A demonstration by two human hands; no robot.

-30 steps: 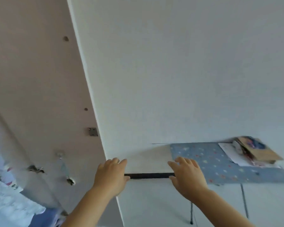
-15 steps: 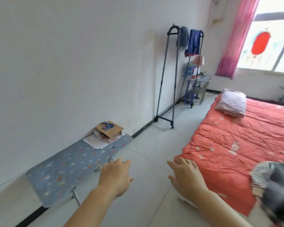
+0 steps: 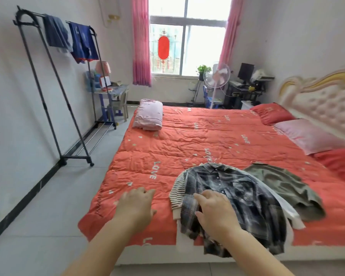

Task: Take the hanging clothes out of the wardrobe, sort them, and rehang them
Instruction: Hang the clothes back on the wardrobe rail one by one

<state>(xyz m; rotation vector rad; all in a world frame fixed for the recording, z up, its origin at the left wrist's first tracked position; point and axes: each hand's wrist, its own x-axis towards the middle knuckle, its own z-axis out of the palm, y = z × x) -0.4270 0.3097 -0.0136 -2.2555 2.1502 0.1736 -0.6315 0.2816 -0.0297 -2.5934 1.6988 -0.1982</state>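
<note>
Head view: left hand [image 3: 135,204] and right hand [image 3: 215,212] are empty, fingers spread. Lift the plaid shirt [image 3: 237,196], at the near edge of the bed [image 3: 167,146], by its collar.

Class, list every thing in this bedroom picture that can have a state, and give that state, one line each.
left hand: open, holding nothing
right hand: open, over the plaid shirt
plaid shirt: buttoned, flat on the bed, hem over the edge
striped top: beneath the plaid shirt, sleeve showing
green shirt: spread on the bed
clothes rack: upright, two garments draped on top
curtains: drawn open
pink quilt: folded
</note>
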